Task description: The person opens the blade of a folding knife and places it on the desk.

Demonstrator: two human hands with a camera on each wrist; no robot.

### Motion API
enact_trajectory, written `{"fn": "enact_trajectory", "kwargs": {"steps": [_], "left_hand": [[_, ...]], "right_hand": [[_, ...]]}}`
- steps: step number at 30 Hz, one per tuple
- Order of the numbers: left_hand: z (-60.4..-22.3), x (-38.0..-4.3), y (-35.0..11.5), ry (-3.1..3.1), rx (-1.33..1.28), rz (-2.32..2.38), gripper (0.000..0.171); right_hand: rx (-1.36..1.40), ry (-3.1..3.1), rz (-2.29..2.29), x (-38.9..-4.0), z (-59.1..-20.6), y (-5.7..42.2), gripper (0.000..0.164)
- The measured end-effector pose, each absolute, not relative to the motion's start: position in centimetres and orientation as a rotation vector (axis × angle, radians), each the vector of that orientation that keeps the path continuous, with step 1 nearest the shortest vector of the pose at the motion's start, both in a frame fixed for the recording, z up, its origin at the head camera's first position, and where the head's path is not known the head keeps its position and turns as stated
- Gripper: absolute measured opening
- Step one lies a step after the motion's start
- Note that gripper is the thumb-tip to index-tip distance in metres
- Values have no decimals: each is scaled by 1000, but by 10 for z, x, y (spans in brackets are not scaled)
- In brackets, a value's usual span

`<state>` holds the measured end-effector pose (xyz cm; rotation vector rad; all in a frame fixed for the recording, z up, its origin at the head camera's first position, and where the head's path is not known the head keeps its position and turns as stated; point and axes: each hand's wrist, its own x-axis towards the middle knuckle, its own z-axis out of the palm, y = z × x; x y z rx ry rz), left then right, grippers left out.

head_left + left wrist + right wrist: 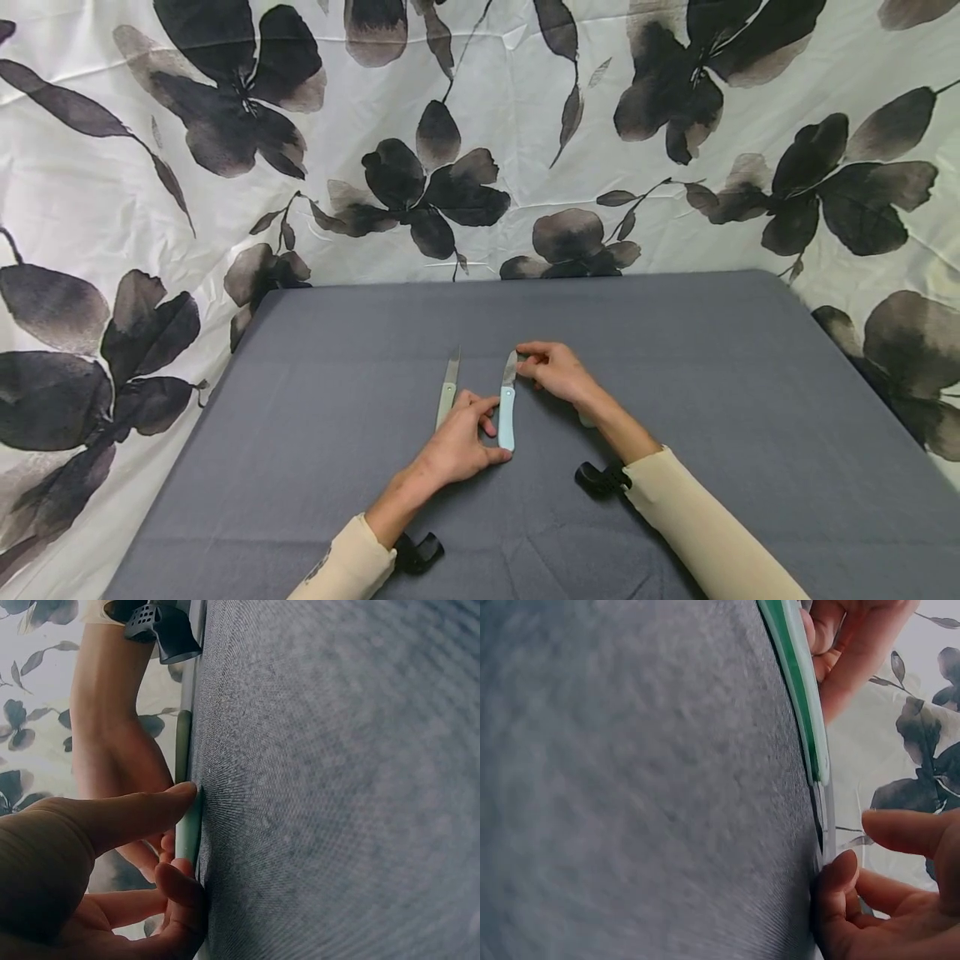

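In the middle of the grey cloth lies a knife with a light blue handle [507, 421], its blade pointing away from me. My left hand [459, 442] holds that handle lengthwise, thumb at the butt and index finger near the blade end. At the blade's tip is my right hand [558, 372], fingertips beside the metal and its thumb standing off the blade in the right wrist view. To the left lies a second knife with a pale green handle [446, 400], partly hidden by my left hand. A green handle [182, 746] shows below my right forearm, otherwise mostly hidden.
Grey cloth [337, 333] covers the table, whose far edge meets a white floral sheet [525, 167] hanging behind. Black wrist mounts [600, 479] stick out below both forearms, close over the cloth.
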<state>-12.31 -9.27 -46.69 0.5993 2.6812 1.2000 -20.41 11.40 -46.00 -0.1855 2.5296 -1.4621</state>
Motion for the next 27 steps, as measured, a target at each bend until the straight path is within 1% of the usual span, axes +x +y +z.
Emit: {"fn": "enact_trajectory", "kwargs": {"steps": [6,11,13,19,27], "left_hand": [[-467,-121,-92,2672,601,1196,79],[-467,-119,-90,2682,590,1202,83],[-466,-118,-88,2702,588,1219,81],[-462,-118,-81,2800,643,1285,66],[-463,-118,-65,2790,718,1310,53]], "right_hand": [[-290,2519,-1389,-203,-456,117,50],[-297,2510,-1386,-198,-454,122,51],[-295,2522,-1390,-196,-452,124,48],[-320,2598,-1408,-190,-445,136,34],[-331,2766,-1300,-188,-443,159,28]]}}
